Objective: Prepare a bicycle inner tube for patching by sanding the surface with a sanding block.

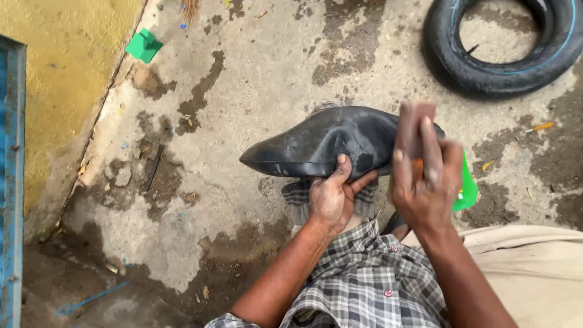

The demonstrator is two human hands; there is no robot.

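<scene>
A folded black rubber inner tube (316, 143) lies across my knee, its pointed end toward the left. My left hand (333, 194) grips its near edge, thumb pressed on the rubber. My right hand (425, 182) holds a small reddish-brown block (413, 124) upright just over the tube's right end; the hand and block are blurred by motion. A green object (466, 188) peeks out behind my right hand.
A second black inner tube (498, 54), round and inflated, lies on the stained concrete floor at the top right. A green scrap (144, 45) sits near the yellow wall (61, 91). A blue door frame (11, 182) stands at the left edge.
</scene>
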